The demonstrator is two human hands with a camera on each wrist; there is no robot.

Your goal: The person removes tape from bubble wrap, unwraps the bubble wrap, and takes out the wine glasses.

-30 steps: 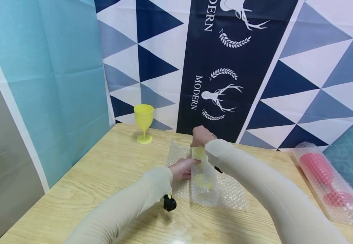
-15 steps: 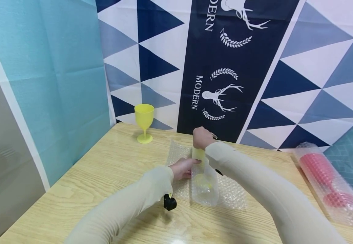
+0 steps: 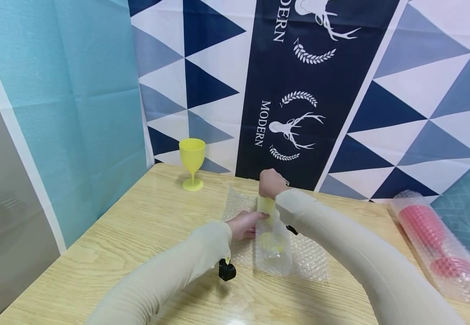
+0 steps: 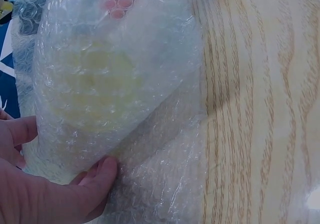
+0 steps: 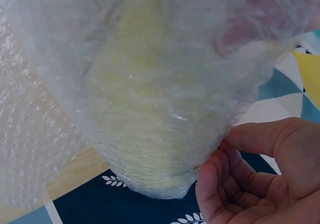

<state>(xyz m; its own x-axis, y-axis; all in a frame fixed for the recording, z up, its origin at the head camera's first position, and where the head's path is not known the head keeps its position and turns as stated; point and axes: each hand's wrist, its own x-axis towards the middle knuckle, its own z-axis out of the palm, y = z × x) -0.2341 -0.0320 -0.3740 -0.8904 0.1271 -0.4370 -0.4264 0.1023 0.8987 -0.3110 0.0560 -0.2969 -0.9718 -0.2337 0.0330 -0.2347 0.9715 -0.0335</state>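
Observation:
A yellow goblet (image 3: 273, 241), blurred by layers of bubble wrap (image 3: 311, 258), lies rolled up in the middle of the table with its foot toward me. My left hand (image 3: 245, 225) grips the roll from the left side, thumb over it; in the left wrist view the hand (image 4: 55, 191) holds the wrap near the fold. At the far end, my right hand (image 3: 272, 183) pinches the wrap by the bowl; the right wrist view has the thumb and curled fingers of that hand (image 5: 265, 169) on the wrap's edge. Part of the loose sheet spreads flat underneath.
A bare yellow goblet (image 3: 192, 162) stands upright at the table's back left. A red goblet in bubble wrap (image 3: 434, 239) lies along the right edge. The wooden table (image 3: 145, 234) meets a patterned cloth backdrop (image 3: 214, 85) behind.
My right hand has shifted slightly to the right at the far end of the roll, still on the wrap. The left hand keeps its grip almost unmoved.

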